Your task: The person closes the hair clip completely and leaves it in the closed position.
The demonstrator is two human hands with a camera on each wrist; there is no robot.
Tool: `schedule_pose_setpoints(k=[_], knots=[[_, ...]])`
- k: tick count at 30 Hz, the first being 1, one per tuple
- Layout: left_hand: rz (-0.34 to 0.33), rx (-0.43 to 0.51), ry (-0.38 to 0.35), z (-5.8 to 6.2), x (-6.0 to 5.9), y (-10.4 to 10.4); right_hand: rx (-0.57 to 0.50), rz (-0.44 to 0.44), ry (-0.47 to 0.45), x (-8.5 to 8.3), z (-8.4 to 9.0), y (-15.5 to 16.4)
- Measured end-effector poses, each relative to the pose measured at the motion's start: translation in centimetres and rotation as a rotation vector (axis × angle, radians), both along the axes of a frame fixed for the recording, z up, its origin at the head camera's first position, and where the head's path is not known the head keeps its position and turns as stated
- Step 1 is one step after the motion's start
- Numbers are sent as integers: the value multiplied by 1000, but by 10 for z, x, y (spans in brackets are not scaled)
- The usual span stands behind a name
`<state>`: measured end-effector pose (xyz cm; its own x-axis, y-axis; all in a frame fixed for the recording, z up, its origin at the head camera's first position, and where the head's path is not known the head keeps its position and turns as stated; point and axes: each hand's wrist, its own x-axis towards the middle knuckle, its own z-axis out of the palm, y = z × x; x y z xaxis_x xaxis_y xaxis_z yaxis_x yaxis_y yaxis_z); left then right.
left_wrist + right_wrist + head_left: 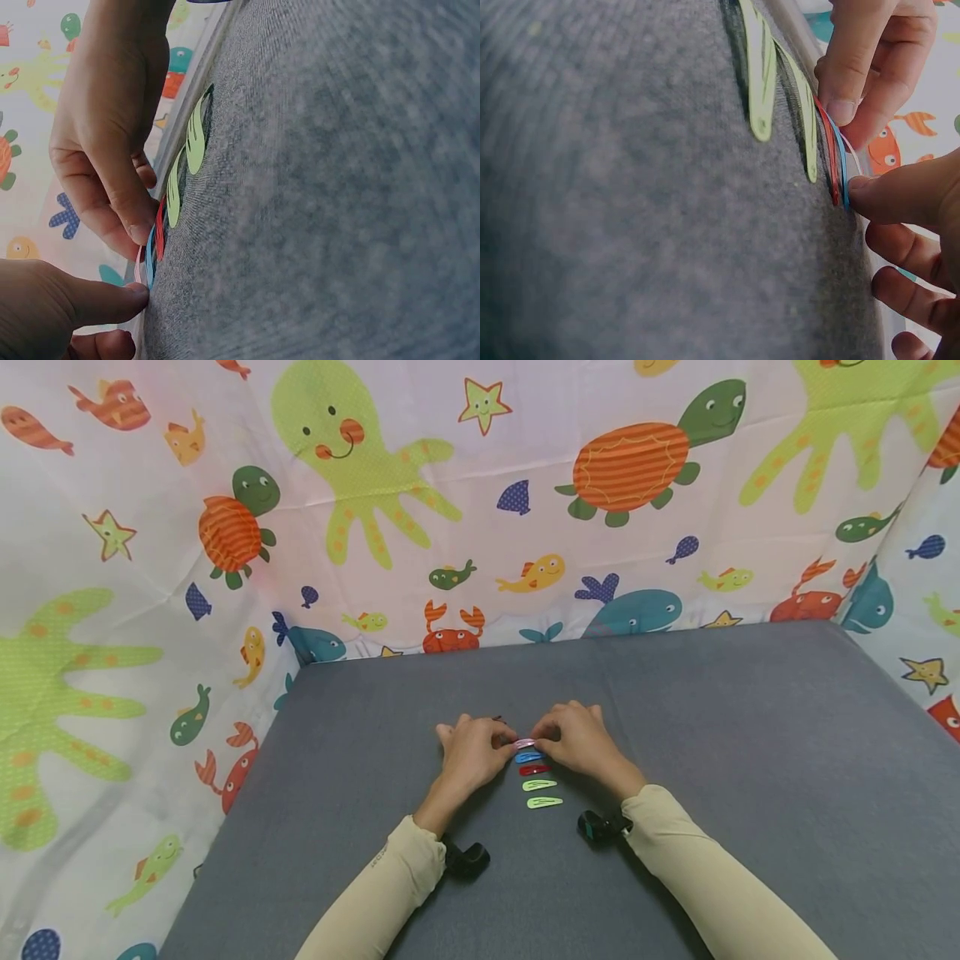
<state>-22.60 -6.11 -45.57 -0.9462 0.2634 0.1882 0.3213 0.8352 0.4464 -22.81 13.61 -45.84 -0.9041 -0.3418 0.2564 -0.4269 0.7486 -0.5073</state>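
On the grey table (750, 735), the left hand (472, 752) lies at about 9 o'clock of a pink hair clip (524, 743), its fingertips pinching that end. The right hand (577, 739) sits at 3 o'clock of the clip, pinching the other end, so the two hands nearly meet over it. Just below, toward 6 o'clock, runs a column: blue clip (528, 757), red clip (534, 770), then two green clips (540, 785) (544, 802).

Only the head view shows the whole row, the sea-creature cloth (480, 502) at 12 o'clock and the black wrist cameras (467, 858). The wrist views show the clips edge-on, thumbs pressed beside the blue one. Small print on the left sleeve (378, 857) is too small to read.
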Motion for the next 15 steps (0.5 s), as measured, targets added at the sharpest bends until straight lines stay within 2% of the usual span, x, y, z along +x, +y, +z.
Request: schedule_pose_setpoints(k=[15], knots=[[18, 13, 5, -1, 0, 1, -28, 0, -30, -3, -3, 0]])
